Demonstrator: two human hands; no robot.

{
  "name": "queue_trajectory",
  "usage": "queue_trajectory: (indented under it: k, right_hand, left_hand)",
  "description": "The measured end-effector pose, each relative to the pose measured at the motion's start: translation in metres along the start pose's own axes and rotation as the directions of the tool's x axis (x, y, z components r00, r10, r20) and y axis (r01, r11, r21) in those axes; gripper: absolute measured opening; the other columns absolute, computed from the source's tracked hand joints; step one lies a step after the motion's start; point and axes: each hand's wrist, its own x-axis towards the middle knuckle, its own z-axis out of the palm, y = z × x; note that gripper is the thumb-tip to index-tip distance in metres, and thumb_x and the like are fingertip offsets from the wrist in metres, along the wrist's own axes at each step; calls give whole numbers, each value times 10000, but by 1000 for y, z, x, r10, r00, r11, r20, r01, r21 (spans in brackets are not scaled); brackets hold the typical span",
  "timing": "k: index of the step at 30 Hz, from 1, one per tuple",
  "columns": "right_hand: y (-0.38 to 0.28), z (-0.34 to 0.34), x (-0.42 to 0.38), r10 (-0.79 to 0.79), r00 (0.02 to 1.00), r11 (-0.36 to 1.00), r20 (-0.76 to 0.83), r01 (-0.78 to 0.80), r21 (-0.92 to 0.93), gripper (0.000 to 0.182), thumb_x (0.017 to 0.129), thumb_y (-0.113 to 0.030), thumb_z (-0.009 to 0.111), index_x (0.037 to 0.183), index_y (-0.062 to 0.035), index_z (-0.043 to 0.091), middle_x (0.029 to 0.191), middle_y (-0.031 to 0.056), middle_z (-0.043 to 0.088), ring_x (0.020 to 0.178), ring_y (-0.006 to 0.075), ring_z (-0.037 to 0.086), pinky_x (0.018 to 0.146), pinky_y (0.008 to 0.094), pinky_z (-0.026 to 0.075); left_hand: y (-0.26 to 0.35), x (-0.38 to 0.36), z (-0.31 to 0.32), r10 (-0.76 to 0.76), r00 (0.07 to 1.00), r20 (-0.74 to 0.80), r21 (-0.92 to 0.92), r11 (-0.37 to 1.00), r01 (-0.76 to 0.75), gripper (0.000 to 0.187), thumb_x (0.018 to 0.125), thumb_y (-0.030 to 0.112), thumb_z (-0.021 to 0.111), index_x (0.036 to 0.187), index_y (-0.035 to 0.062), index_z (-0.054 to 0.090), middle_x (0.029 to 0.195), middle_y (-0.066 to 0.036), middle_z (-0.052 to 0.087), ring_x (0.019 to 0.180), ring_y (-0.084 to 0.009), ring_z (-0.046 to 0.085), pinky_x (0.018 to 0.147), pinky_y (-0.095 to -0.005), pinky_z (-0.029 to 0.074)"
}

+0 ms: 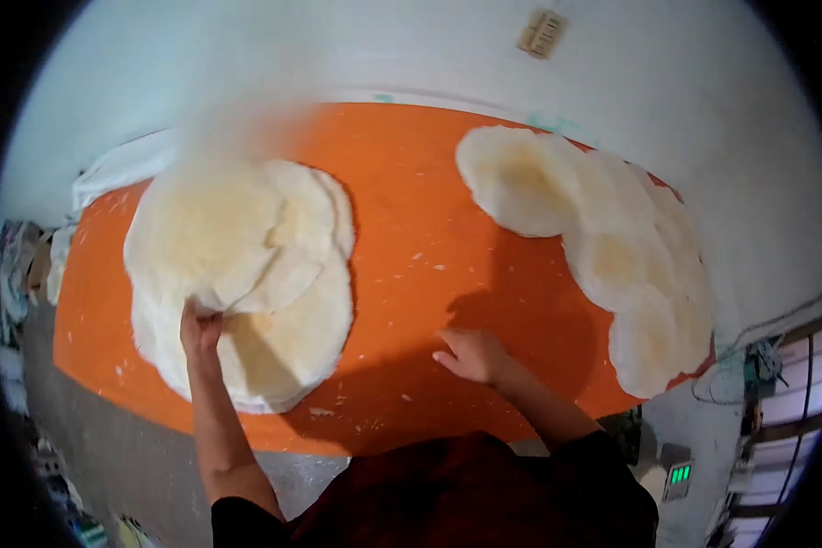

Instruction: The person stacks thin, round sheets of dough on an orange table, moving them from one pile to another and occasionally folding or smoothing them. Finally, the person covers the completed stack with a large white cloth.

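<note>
My left hand (pixel 203 331) is closed on the near edge of a fluffy, cream-white round sheet (pixel 205 228), at the left side of the orange table (pixel 411 274). Under and beside that sheet lies a pile of similar round sheets (pixel 315 342). My right hand (pixel 470 354) hovers over or rests on the orange surface near the middle, fingers partly spread, with nothing in it. More cream-white sheets (pixel 612 260) overlap in a curved row on the right side of the table.
A pale wall (pixel 685 100) with a small tan label (pixel 542 34) rises behind the table. White folded material (pixel 123 169) sits at the back left corner. Lower right, a device (pixel 678 475) shows green lights. Small white scraps dot the table.
</note>
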Motion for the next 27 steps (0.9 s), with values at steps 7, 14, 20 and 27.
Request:
queue_trajectory:
  k: [7,14,20,27]
  right_hand:
    - [170,-4,69,240,817,955,-524,-295,-23,412,807,-254,520,1138,-18,453,1113,167,518,1003,328,500,828,399,418]
    - [280,-65,97,249,735,613,-631,-623,-485,347,809,-135,464,1153,-92,462,1214,97,459,1133,278,412,894,439,350]
    - [312,-81,108,155,842,726,-517,-452,-518,231,793,-210,495,992,-94,506,1046,66,534,1013,247,493,811,411,381]
    - [289,-105,125,219,811,874,-542,-410,-260,116,760,-169,490,832,-89,532,767,129,587,737,308,575,641,413,451]
  left_hand:
    - [-2,-18,-19,-141,972,-189,115,980,165,364,810,338,579,977,22,515,919,-97,564,868,-226,562,721,-357,501]
    - [-2,-100,-26,47,892,-449,340,933,122,229,830,330,533,883,109,515,943,-81,581,874,-206,579,663,-309,500]
    - [-53,-164,-39,26,950,-311,428,896,116,197,836,314,502,892,130,545,864,-31,618,768,-180,598,577,-283,465]
    - [-140,-212,97,-116,984,-133,660,730,175,220,831,243,530,969,73,512,859,-86,592,705,-208,595,563,-300,478]
